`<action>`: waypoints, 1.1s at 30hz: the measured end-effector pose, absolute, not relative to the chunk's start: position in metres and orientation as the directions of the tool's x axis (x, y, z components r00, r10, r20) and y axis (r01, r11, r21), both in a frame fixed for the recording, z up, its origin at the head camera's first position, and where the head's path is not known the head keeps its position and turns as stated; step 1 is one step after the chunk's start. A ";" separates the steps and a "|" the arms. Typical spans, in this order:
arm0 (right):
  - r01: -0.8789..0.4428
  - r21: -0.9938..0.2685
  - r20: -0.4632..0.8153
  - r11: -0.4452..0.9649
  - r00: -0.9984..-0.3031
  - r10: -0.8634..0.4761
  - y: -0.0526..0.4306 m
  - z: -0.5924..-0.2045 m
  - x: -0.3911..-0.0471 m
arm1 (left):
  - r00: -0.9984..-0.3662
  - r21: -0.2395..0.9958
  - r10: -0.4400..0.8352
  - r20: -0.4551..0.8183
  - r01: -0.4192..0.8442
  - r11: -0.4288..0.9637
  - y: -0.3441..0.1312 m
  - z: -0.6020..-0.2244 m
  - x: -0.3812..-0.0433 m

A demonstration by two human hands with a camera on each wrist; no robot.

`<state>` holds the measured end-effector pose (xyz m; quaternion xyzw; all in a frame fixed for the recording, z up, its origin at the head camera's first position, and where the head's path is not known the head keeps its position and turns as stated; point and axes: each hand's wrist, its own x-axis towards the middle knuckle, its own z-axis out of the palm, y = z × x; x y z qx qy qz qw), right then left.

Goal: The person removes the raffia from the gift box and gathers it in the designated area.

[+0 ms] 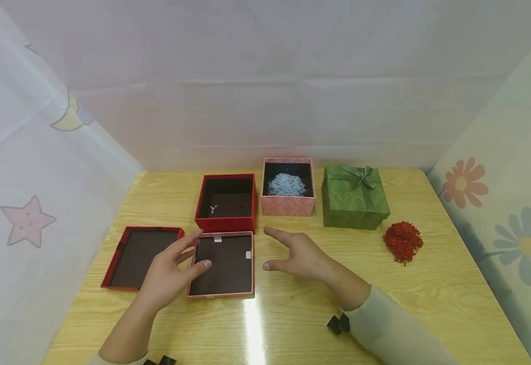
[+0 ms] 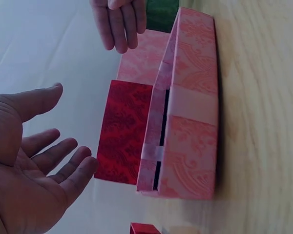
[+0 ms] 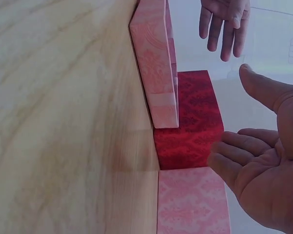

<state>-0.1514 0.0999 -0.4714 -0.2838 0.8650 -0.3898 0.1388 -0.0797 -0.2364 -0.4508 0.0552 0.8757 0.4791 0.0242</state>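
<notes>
A pink box lid (image 1: 222, 268) lies upturned on the table, its dark inside facing up. My left hand (image 1: 169, 271), fingers spread, is over its left edge and holds nothing. To the right of the lid, my right hand (image 1: 299, 256) hovers with fingers extended and thumb apart, also holding nothing. Behind the lid stands a red box (image 1: 226, 224) without its cover, with a small white piece and a thin red strand inside. Both wrist views show the open palms, my left hand (image 2: 44, 156) and my right hand (image 3: 263, 161), apart from the boxes.
An upturned red lid (image 1: 144, 258) lies at the left. Behind, a pink box (image 1: 288, 206) holds pale blue shredded paper (image 1: 287, 185). Beside it stands a closed green box (image 1: 354, 203) with a bow. Red shredded paper (image 1: 403, 242) sits at the right. Cloth walls surround the table.
</notes>
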 end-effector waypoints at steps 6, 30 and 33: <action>-0.386 -0.779 0.038 0.495 -0.816 -0.577 0.108 -0.466 -0.157 | -0.988 0.838 0.150 0.049 0.122 0.533 -0.223 -0.444 -0.097; -0.373 -0.815 0.165 0.443 -0.883 -0.438 0.132 -0.455 -0.183 | -0.964 0.743 0.200 0.175 0.263 0.616 -0.169 -0.425 -0.159; -0.360 -0.815 0.160 0.454 -0.893 -0.422 0.133 -0.454 -0.186 | -0.959 0.738 0.203 0.197 0.282 0.614 -0.163 -0.426 -0.170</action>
